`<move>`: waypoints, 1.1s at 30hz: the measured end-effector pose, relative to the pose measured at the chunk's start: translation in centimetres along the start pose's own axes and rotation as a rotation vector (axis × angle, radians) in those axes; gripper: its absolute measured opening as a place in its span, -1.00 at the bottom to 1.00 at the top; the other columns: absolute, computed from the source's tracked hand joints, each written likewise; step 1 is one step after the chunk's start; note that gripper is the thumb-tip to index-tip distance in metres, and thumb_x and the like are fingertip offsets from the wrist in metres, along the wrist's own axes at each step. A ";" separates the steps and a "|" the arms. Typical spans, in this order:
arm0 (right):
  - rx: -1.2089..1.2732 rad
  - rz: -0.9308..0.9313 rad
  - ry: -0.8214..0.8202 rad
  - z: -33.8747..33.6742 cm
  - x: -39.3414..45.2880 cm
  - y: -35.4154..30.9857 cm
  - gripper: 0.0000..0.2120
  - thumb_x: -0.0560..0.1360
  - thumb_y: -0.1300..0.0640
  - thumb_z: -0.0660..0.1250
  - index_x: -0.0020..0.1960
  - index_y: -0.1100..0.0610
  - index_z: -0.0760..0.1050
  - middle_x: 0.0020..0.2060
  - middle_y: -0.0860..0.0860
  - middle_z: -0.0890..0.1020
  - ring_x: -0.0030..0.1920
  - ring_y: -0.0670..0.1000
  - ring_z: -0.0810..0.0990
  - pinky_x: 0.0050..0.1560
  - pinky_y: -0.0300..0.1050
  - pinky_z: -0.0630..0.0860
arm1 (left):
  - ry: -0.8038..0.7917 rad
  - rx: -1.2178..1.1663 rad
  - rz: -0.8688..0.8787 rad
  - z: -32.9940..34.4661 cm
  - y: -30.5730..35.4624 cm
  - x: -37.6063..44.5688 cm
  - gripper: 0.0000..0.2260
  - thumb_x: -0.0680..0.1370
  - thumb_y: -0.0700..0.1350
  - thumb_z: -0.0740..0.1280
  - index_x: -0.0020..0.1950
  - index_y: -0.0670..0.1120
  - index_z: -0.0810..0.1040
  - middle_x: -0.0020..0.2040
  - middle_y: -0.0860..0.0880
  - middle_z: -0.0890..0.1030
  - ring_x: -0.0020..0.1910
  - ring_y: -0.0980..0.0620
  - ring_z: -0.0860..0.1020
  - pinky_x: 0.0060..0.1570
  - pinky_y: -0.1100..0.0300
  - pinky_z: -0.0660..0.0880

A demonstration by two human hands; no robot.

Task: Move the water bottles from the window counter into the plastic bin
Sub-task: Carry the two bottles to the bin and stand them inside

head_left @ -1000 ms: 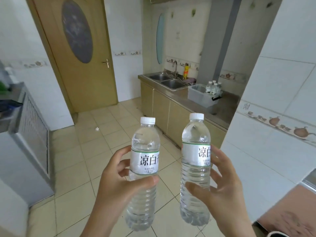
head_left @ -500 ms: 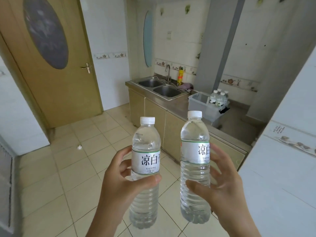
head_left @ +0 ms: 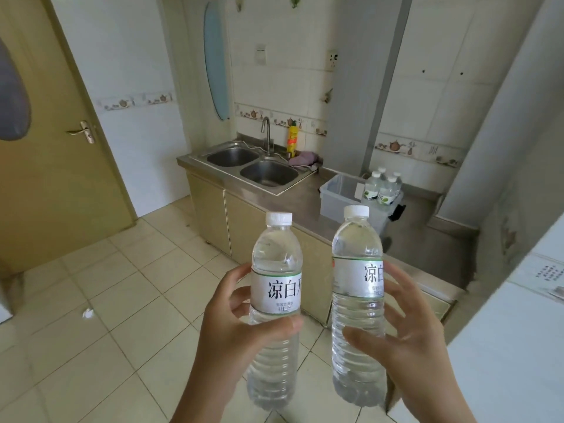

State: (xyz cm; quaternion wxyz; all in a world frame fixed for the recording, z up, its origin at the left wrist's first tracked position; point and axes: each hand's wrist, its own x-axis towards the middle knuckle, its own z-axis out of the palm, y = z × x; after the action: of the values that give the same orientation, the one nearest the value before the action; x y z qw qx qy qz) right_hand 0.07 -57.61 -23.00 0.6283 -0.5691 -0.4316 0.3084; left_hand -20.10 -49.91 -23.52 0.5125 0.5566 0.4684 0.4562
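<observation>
My left hand grips a clear water bottle with a white cap and a white label, held upright. A second, identical water bottle stands upright in my right hand. Both are held in front of me over the tiled floor. Farther off, on the steel counter, sits the clear plastic bin. Several bottles stand in its right end.
A double steel sink with a tap, a yellow bottle and a purple cloth lies left of the bin. Beige cabinets run under the counter. A wooden door is at left, a white wall close at right.
The view has swung left to right and closer to the counter, so the sink and bin look larger. Both hands keep their bottles in the same upright hold.
</observation>
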 end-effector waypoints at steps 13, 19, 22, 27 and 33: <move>0.005 -0.058 -0.008 2.4 25.5 5.9 -0.10 0.09 0.47 0.60 0.22 -0.22 0.44 0.19 -0.12 0.57 0.17 -0.05 0.59 -0.03 0.05 0.57 | -0.018 -0.023 -0.011 6.6 -0.6 26.0 -0.28 -0.06 0.07 0.62 -0.02 0.54 0.48 -0.06 0.30 0.68 -0.03 0.28 0.62 0.02 0.13 0.52; -0.050 -0.058 0.070 3.1 34.5 7.9 -0.08 0.09 0.51 0.58 0.19 -0.28 0.45 0.14 -0.19 0.58 0.13 -0.08 0.61 -0.07 -0.02 0.56 | -0.096 -0.087 -0.015 9.4 -0.6 36.5 -0.22 -0.05 -0.02 0.63 0.15 0.26 0.53 -0.07 0.24 0.70 -0.08 0.29 0.64 -0.07 0.17 0.51; -0.083 -0.039 0.128 3.3 38.9 9.5 -0.07 0.09 0.47 0.61 0.20 -0.30 0.43 0.15 -0.23 0.56 0.15 -0.14 0.59 -0.01 -0.04 0.55 | -0.167 -0.096 -0.017 11.2 -1.2 42.1 -0.22 -0.02 -0.06 0.65 0.16 0.27 0.53 -0.03 0.16 0.72 0.00 0.21 0.67 -0.03 0.15 0.54; -0.106 -0.002 0.241 3.7 46.4 12.2 -0.08 0.09 0.45 0.62 0.20 -0.28 0.43 0.14 -0.24 0.56 0.18 -0.09 0.57 0.09 0.05 0.54 | -0.290 -0.056 0.012 14.5 -1.9 52.1 -0.29 -0.01 -0.01 0.63 0.06 0.41 0.53 -0.03 0.26 0.70 0.02 0.29 0.63 0.13 0.12 0.50; -0.136 0.050 0.387 4.0 54.4 15.9 -0.07 0.10 0.33 0.63 0.29 -0.26 0.36 0.22 -0.16 0.54 0.23 -0.03 0.54 0.13 0.20 0.55 | -0.480 -0.046 0.024 19.8 -3.0 63.0 -0.32 0.04 -0.06 0.63 0.00 0.48 0.50 -0.04 0.22 0.70 -0.03 0.21 0.66 -0.13 0.28 0.55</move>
State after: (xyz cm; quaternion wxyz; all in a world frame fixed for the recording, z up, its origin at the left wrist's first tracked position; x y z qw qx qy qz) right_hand 21.90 -5.40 -28.23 0.6517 -0.6695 -0.3083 0.1790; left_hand 8.44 9.72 -25.88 0.6161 0.6428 0.3163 0.3274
